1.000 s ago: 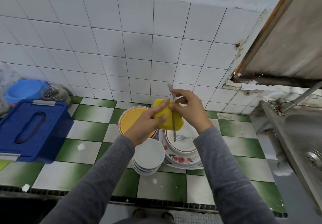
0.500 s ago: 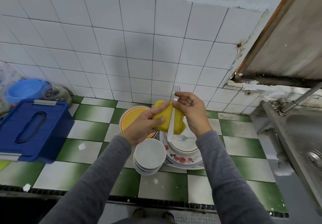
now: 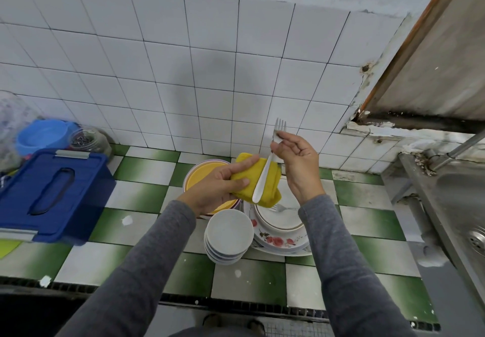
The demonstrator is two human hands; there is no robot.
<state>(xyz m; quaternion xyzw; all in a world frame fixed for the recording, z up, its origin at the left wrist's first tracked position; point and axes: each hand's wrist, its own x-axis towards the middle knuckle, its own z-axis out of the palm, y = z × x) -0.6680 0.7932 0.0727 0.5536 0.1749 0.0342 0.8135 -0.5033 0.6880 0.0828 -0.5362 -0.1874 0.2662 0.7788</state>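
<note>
My left hand [image 3: 217,184] grips a folded yellow cloth [image 3: 270,184] above the dishes. My right hand [image 3: 299,161] pinches a metal fork [image 3: 267,166] near its tines, which point up toward the wall. The fork's handle lies across the front of the cloth. Below my hands stand a stack of white bowls [image 3: 228,234], a flowered plate [image 3: 283,242] with a smaller white plate and a second fork [image 3: 284,208] on it, and a yellow plate [image 3: 202,176] partly hidden behind my left hand.
A blue lidded box [image 3: 49,195] sits at the left on the green-and-white tiled counter [image 3: 147,168], with a blue bowl [image 3: 42,134] and a glass jar [image 3: 89,140] behind it. A steel sink [image 3: 462,205] with a tap lies at the right.
The fork has turned from handle-up to tines-up and risen, with my right hand shifting up to pinch it near the tines. The cloth now sits around the lower handle.
</note>
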